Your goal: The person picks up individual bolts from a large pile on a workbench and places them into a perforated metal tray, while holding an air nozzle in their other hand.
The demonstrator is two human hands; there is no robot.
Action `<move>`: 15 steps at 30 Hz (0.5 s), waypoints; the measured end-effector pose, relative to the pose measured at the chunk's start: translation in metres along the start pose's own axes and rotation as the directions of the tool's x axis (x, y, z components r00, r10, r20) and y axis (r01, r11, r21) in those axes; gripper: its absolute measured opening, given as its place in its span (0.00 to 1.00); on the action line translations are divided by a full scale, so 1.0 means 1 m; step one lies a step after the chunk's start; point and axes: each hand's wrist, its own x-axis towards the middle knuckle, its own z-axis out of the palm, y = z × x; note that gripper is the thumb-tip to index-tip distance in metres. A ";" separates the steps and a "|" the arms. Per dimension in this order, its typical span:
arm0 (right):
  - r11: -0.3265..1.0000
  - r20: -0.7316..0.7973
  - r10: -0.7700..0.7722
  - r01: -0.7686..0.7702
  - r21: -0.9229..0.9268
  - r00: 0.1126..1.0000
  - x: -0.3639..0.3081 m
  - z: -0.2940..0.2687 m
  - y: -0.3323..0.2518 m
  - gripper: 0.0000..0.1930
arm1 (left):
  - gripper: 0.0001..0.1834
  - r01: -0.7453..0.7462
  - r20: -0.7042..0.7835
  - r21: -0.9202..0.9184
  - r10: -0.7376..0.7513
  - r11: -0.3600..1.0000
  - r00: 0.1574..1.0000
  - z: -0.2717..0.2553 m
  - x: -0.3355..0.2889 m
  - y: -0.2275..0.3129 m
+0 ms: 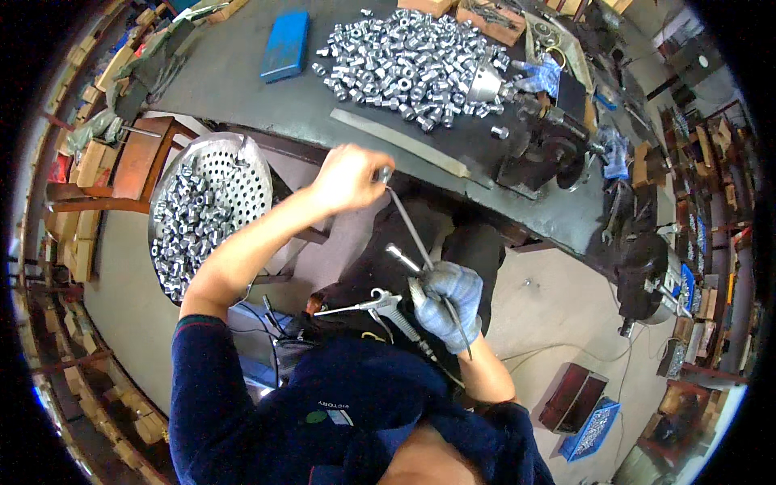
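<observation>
My bare left hand (pixel 349 179) is closed round a small shiny metal fitting (pixel 384 173), in front of the bench edge. My right hand (pixel 451 301), in a pale blue-grey glove, grips a long thin metal rod (pixel 409 223). The rod's far end meets the fitting or lies just at it; its other end sticks out below the glove. A short bright metal cylinder (pixel 402 258) also juts from the right hand; whether it is a separate tool I cannot tell. Below, an air blow gun (pixel 386 305) lies across my lap.
A heap of metal fittings (pixel 412 69) covers the bench (pixel 234 89), beside a blue case (pixel 285 46), a flat metal bar (pixel 396 144) and a dark machine with a chuck (pixel 550 145). At left stands a perforated round tray (pixel 252 166) with more fittings. Boxes (pixel 590 428) stand on the floor, lower right.
</observation>
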 end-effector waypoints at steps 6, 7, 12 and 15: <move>0.970 0.094 0.138 -0.153 0.191 0.986 -0.019 -0.004 0.010 0.12 | 0.24 -0.095 -0.268 -0.727 -0.154 0.680 0.951 -0.024 0.127 -0.039; 0.979 0.102 0.124 -0.138 0.151 0.987 -0.019 -0.003 0.009 0.11 | 0.25 -0.088 -0.256 -0.747 -0.163 0.659 0.953 -0.036 0.127 -0.041; 0.961 0.094 0.154 -0.171 0.217 0.984 -0.037 0.005 0.020 0.10 | 0.24 0.041 -0.070 -0.393 -0.074 0.918 0.995 -0.078 0.055 -0.076; 0.952 0.068 0.157 -0.169 0.256 0.985 -0.039 0.014 0.021 0.11 | 0.18 0.203 -0.083 -0.110 -0.213 0.973 0.973 -0.092 -0.036 -0.106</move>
